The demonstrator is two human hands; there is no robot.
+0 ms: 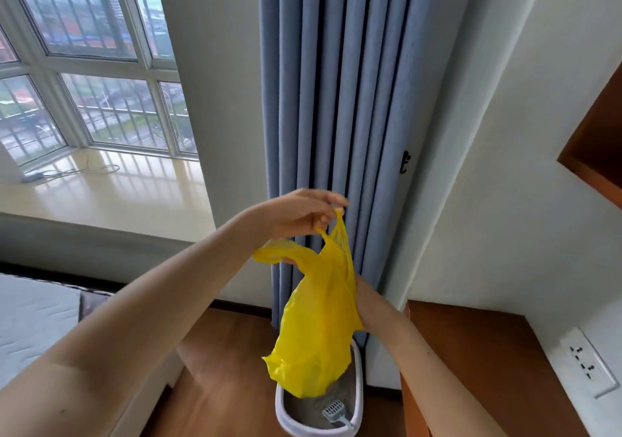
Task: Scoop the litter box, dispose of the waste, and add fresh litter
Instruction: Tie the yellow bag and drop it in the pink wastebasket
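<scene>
A: Current step?
B: Opening the waste bag (pixel 316 322). Left hand (pixel 299 212) pinches its handle, held above the litter box (pixel 357 399); right hand is hidden behind the bag, grip indeterminate.
A: Next?
B: Probably spread the mouth, then take the scoop (pixel 335 410) lying in the litter.

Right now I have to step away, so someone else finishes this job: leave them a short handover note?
Left hand pinches a handle of the yellow bag, held up over the litter box. Right hand is hidden behind the bag; its grip cannot be told. The scoop lies in the litter, untouched by either hand. Whether any waste is bagged yet does not show. Left: scoop, dispose of the waste, add fresh litter.
</scene>
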